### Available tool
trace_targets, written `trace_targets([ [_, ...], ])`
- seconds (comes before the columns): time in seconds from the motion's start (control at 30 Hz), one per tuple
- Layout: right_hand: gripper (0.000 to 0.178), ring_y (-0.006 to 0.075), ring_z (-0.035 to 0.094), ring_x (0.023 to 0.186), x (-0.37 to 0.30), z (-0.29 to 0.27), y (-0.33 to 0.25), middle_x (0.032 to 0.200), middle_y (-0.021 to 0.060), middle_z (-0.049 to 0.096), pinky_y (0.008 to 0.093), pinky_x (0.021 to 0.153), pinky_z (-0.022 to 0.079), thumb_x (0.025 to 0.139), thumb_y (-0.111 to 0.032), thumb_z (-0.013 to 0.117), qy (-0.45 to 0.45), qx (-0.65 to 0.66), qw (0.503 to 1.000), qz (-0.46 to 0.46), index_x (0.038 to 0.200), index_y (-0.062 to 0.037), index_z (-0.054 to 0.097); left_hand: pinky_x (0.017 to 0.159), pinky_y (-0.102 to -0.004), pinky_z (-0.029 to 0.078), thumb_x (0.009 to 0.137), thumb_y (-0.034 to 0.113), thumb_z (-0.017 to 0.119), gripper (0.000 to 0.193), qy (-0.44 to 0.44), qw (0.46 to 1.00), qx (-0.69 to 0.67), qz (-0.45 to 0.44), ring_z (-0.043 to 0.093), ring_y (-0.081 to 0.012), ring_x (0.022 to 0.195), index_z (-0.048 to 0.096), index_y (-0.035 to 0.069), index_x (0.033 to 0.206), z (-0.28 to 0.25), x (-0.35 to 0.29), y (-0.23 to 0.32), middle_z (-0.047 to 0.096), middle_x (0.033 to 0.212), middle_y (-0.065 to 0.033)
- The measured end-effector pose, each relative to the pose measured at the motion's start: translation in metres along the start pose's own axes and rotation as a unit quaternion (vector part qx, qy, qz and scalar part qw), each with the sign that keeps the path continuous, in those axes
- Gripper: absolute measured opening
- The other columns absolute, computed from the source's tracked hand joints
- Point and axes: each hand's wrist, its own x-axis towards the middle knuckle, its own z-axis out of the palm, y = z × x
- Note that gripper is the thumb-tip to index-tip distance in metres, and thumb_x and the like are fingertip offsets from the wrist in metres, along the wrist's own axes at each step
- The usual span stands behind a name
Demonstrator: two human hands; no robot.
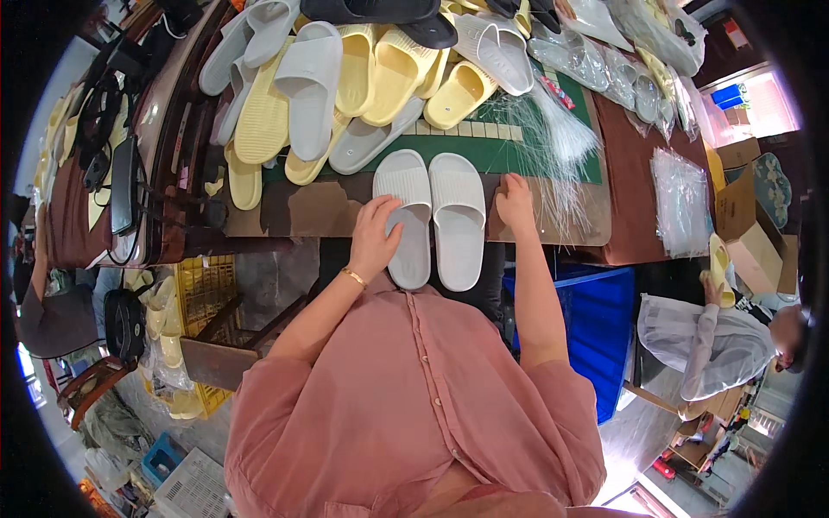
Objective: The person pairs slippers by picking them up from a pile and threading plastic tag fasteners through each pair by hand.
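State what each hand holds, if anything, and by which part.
Left hand touches the left grey slide sandal at its strap, outer side; grip unclear. Right hand: nothing visibly held.

We are in a footwear workshop.
Beyond our left hand (373,235) and right hand (515,205), slippers (356,73) lie heaped on a worktable (633,211); clear strands (560,134) spread just past the right hand, bags (680,203) and a cardboard box (749,229) farther right, near a co-worker (689,337); leftward, below the left hand, a yellow crate (216,281) adjoins more slippers.

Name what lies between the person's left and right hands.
In the head view, two grey slippers lie side by side between the left hand and right hand.
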Motion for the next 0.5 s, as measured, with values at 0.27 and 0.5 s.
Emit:
trace_targets([
  [0.27,0.042,0.0292,0.054,0.108,-0.014,-0.024,-0.008,0.115,0.0177,0.057,0.0334,0.091,0.043,0.075,-0.014,0.058,-0.125,0.118,0.984,0.047,0.114,0.0028,0.057,0.087,-0.0389,0.044,0.074,0.004,0.063,0.031,0.026,0.999,0.014,0.03,0.053,-0.0316,0.1,0.058,0.005,0.104,-0.004,-0.006,0.007,0.055,0.11,-0.0117],
  [0.5,0.039,0.0077,0.049,0.088,-0.048,-0.095,-0.041,0.107,0.0001,0.059,0.0216,0.073,0.04,0.082,-0.02,0.059,-0.288,0.377,0.879,0.045,0.117,-0.0032,0.059,0.084,-0.0376,0.045,0.074,0.002,0.062,0.031,0.014,0.997,-0.005,0.077,0.054,-0.0295,0.097,0.059,0.005,0.105,-0.003,0.004,0.029,0.057,0.106,-0.0106],
])
